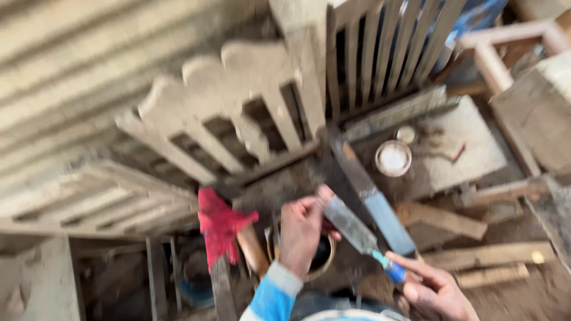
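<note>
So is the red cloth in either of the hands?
No, the red cloth hangs apart; both hands, left and right, hold the chisel.

A dusty workbench [470, 148] carries a round white tin [393, 157] (lid-sized, open), with wooden offcuts [470, 257] lying nearby.

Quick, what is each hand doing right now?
Left hand: fingers closed on the far end of the flat metal file.
Right hand: closed on the file's blue handle.
</note>
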